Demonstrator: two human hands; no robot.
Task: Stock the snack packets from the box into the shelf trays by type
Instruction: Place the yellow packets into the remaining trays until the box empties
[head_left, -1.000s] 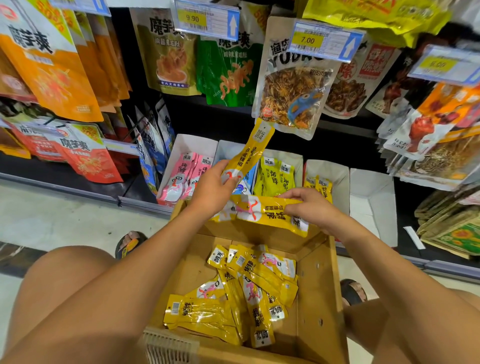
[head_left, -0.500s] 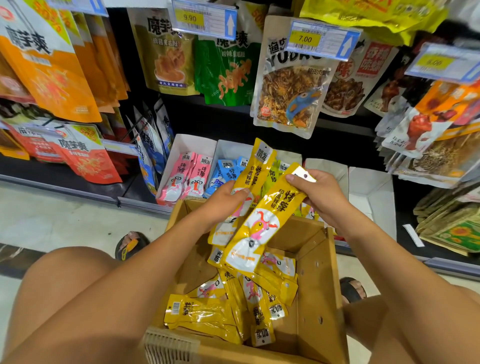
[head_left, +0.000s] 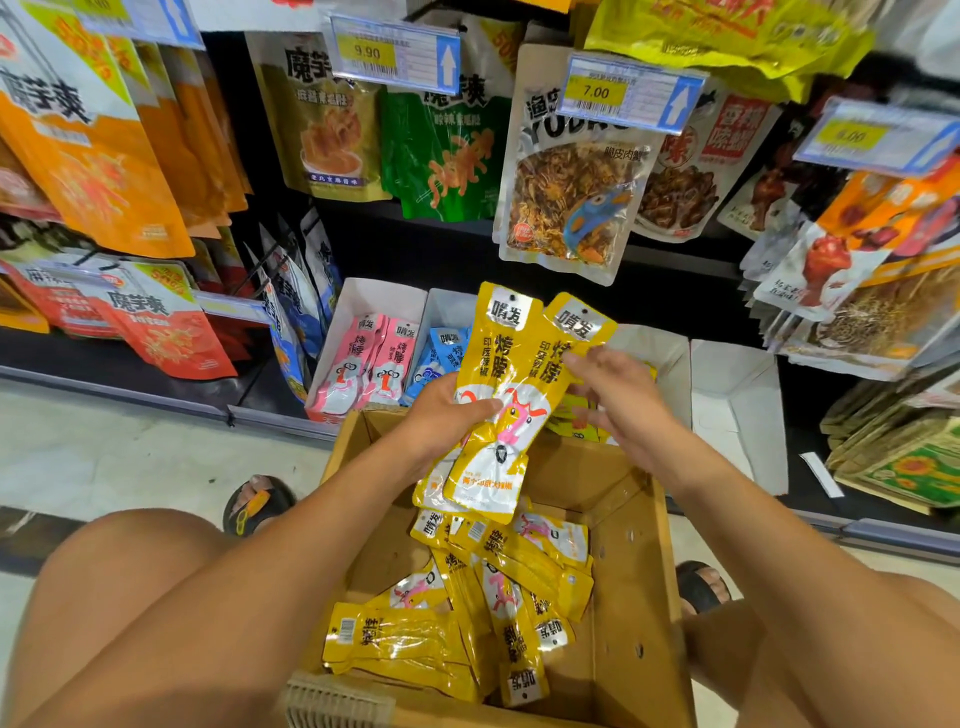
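Observation:
My left hand (head_left: 441, 421) grips two long yellow snack packets (head_left: 511, 384) side by side, upright, above the far edge of the open cardboard box (head_left: 628, 551). My right hand (head_left: 615, 402) is beside them with loosely spread fingers, its fingertips touching the right packet's edge. Several more yellow packets (head_left: 498, 597) lie loose in the box bottom. Behind the box, white shelf trays hold pink packets (head_left: 371, 358) and blue packets (head_left: 441, 353). A yellow-packet tray is mostly hidden behind my hands.
A bare white tray (head_left: 737, 400) stands at the right end of the row. Large snack bags hang above on hooks with price tags (head_left: 395, 52). My knees flank the box, sandalled feet (head_left: 254, 504) on the pale floor.
The second yellow packet, held crosswise by my right hand, swung upright and joined the first in my left hand. My right hand's pinch has loosened to a fingertip touch.

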